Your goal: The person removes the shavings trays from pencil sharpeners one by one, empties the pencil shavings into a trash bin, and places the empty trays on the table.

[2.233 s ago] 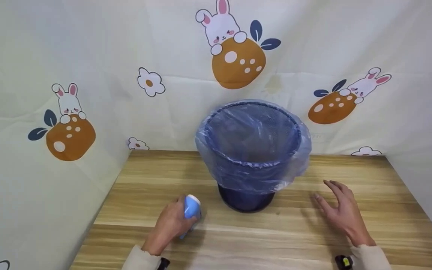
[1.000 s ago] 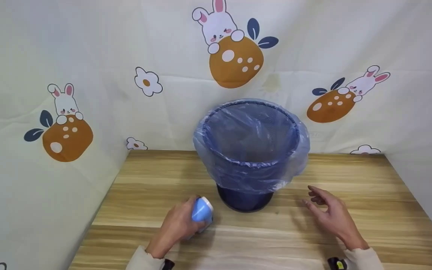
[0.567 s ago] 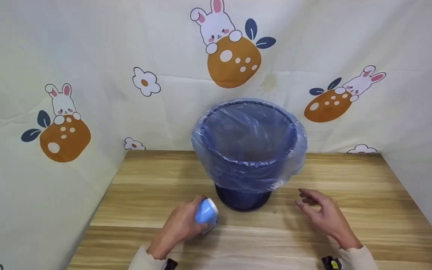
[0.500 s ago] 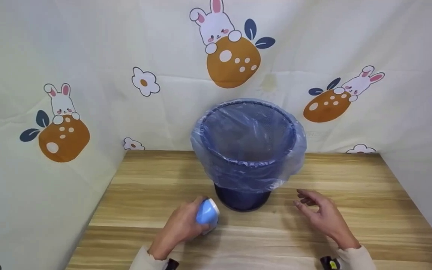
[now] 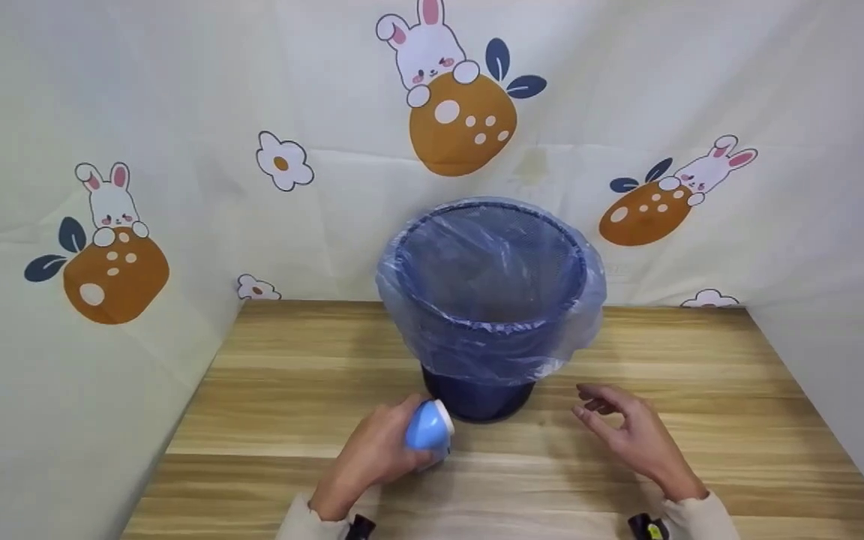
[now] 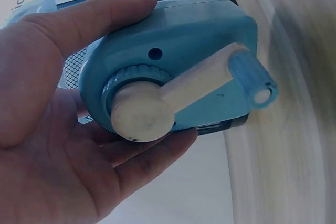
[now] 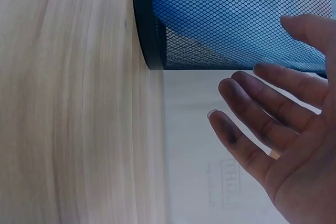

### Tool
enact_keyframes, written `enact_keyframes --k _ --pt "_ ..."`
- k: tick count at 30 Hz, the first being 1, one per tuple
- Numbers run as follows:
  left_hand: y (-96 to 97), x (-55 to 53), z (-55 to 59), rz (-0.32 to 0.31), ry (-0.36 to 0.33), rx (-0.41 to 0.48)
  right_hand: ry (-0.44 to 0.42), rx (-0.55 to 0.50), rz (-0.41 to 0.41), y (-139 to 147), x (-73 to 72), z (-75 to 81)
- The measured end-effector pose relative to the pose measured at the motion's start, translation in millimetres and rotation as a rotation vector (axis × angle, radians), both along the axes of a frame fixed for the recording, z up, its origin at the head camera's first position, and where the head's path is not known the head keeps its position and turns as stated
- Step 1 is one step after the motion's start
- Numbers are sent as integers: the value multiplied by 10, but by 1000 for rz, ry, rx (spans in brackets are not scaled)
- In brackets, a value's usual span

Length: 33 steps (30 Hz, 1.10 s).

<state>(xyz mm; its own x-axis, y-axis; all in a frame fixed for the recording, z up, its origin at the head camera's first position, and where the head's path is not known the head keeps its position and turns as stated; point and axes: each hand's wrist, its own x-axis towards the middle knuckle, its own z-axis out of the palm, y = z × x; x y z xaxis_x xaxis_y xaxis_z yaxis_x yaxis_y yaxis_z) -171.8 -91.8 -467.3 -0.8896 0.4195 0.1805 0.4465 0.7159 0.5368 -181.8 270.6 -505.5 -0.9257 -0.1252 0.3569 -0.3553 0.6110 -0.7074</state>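
A blue hand-crank pencil sharpener [image 5: 427, 426] is gripped by my left hand [image 5: 376, 450], above the table just in front of the bin. In the left wrist view its white crank arm [image 6: 197, 83] with a blue knob [image 6: 253, 77] faces the camera. My thumb lies along one side of the blue body [image 6: 210, 27] and my fingers wrap the other. To the right of the bin, my right hand [image 5: 631, 433] hovers with nothing in it, fingers loosely bent. Dark smudges mark its fingertips [image 7: 229, 129] in the right wrist view.
A dark mesh wastebasket [image 5: 477, 401] stands upright at the table's middle back, lined with a translucent blue plastic bag [image 5: 488, 352] folded over its rim. The wood-grain table [image 5: 289, 375] meets a curtain [image 5: 342, 225] printed with rabbits behind and on both sides.
My left hand has carried the sharpener to the right, closer to the bin's base. My right hand has come left, inward, its fingers bending more. The head view has shifted slightly.
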Motion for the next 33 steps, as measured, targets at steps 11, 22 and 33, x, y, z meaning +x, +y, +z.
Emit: enact_keyframes --k 11,22,33 --pt "46 -72 -3 -17 -57 19 8 -25 29 -41 -7 -46" --pt "107 -123 38 -40 -96 58 11 -44 108 -98 -7 -69" --pt "122 -131 40 -77 -67 75 32 -76 185 -346 141 130"
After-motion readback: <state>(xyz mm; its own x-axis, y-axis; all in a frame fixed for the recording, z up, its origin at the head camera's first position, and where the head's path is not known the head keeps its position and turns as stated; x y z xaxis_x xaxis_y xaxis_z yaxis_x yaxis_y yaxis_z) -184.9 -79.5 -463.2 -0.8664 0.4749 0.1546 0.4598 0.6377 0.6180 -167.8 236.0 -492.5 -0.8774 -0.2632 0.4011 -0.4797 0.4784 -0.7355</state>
